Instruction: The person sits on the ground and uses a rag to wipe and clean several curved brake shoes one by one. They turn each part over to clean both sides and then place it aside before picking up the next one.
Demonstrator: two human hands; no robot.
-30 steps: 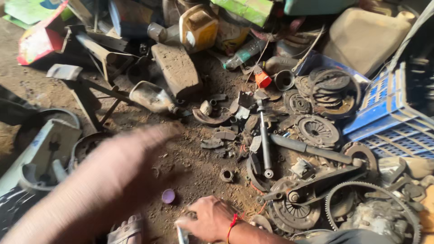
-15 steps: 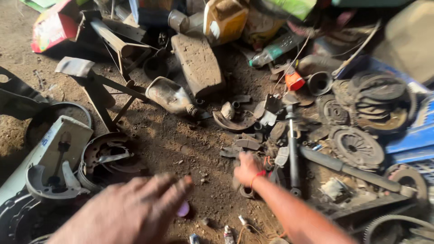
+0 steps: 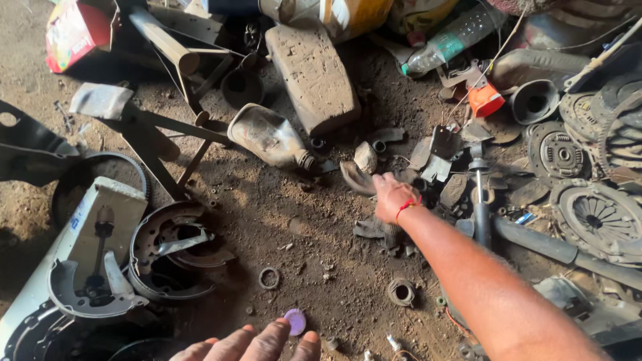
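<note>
My right hand (image 3: 393, 198), a red thread around its wrist, reaches out over a heap of dirty metal scraps. Its fingers point down beside a curved rusty brake piece (image 3: 356, 179) and a small grey lump (image 3: 365, 158). The back of the hand hides the fingertips, so a grip cannot be made out. My left hand (image 3: 257, 344) lies at the bottom edge with fingers spread over the dirt floor, holding nothing. A small purple cap (image 3: 295, 321) sits just beyond its fingertips.
A dusty glass bottle (image 3: 271, 137) and a brown block (image 3: 313, 73) lie ahead. Brake drums with shoes (image 3: 170, 251) sit at left beside a white box (image 3: 90, 220). Clutch plates (image 3: 598, 217), a dark rod (image 3: 481, 207), metal rings (image 3: 269, 278) and a bearing (image 3: 402, 292) litter the floor.
My right hand has stretched forward from near my body out to the scrap heap. My left hand has drawn back to the bottom edge. The view has shifted closer.
</note>
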